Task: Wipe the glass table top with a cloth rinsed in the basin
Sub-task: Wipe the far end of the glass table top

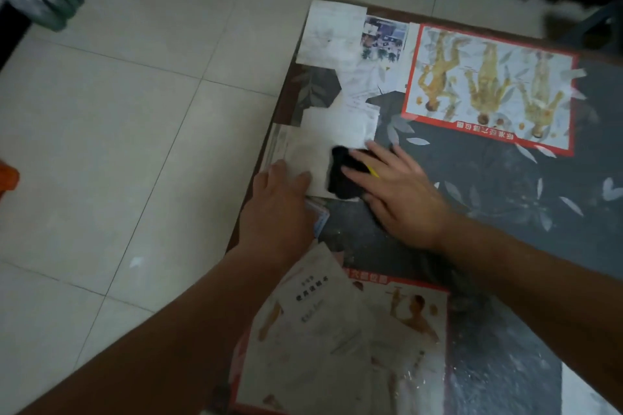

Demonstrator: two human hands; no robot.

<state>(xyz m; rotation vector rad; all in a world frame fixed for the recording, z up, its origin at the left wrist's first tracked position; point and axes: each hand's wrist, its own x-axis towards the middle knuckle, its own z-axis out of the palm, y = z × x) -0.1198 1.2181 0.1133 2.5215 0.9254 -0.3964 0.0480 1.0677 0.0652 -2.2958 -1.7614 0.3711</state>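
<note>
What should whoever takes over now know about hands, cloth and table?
Right hand: flat, fingers straight, pressing the dark cloth on the glass table top near its left edge.
Left hand: open, resting on the glass by that edge.
Basin: not in view.
Done: wiping under way; extent cannot be told.
Left: pale specks show on the near right glass; wipe there.

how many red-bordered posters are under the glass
2. One poster at the far right, with three yellow figures; another poster at the near edge, partly covered by papers. More may be hidden.
</note>
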